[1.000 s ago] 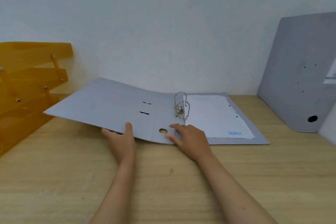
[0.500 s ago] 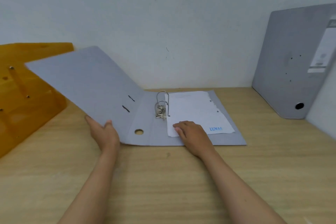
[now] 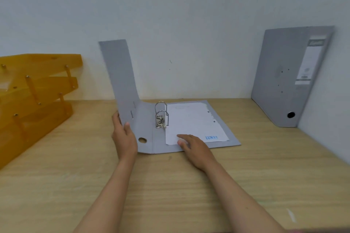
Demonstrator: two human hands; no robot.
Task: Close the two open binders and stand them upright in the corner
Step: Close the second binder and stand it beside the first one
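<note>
A grey lever-arch binder lies open in the middle of the wooden desk. Its front cover stands almost upright, and my left hand grips that cover's near edge. Metal rings rise from the spine, with a white sheet marked LUNAS on the right half. My right hand rests flat on the sheet's near corner, pressing it down. A second grey binder is closed and stands upright in the right corner, leaning against the wall.
An orange plastic stacked letter tray stands at the left of the desk against the back wall. The side wall bounds the desk on the right, just behind the upright binder.
My left hand has swung the front cover up from nearly flat to almost vertical. My right hand has shifted from the spine onto the sheet.
</note>
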